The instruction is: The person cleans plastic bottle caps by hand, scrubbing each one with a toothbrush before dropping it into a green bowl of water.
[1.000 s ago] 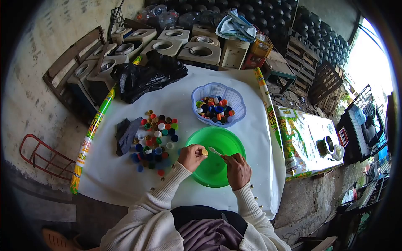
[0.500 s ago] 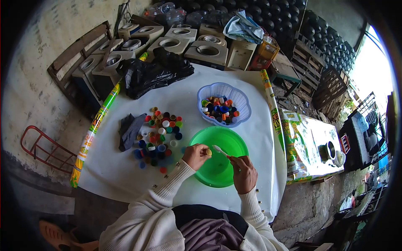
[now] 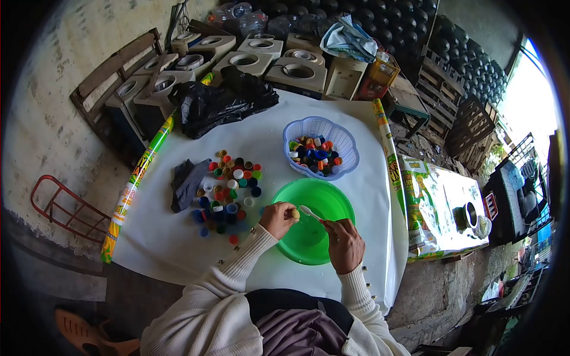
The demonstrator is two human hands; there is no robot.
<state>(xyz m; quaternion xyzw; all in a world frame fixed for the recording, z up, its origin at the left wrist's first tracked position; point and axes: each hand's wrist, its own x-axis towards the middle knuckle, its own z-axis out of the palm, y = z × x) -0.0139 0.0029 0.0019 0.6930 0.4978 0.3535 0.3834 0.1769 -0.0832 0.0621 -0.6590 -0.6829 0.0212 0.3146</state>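
Observation:
Over the near left part of a green basin (image 3: pixel 341 196), my left hand (image 3: pixel 278 220) pinches a gold bottle cap (image 3: pixel 295 213). My right hand (image 3: pixel 345 244) grips the handle of a white toothbrush (image 3: pixel 310 212), its head pointing left close beside the cap. Shallow water lies in the basin. Behind it stands a light blue plastic basket (image 3: pixel 351 140) holding many coloured bottle caps. A loose spread of bottle caps (image 3: pixel 231 193) in many colours lies left of the basin.
A dark grey cloth (image 3: pixel 189 185) lies left of the caps. A black plastic bag (image 3: pixel 222 101) sits at the table's far left. Rolled patterned covering (image 3: pixel 138 188) edges the white table (image 3: pixel 172 249). Concrete stove blocks (image 3: pixel 243 59) stand behind; a red metal rack (image 3: pixel 65 207) is at left.
The toothbrush head has tipped slightly and come a little nearer to the cap. The whole view has shifted slightly; both hands keep their hold.

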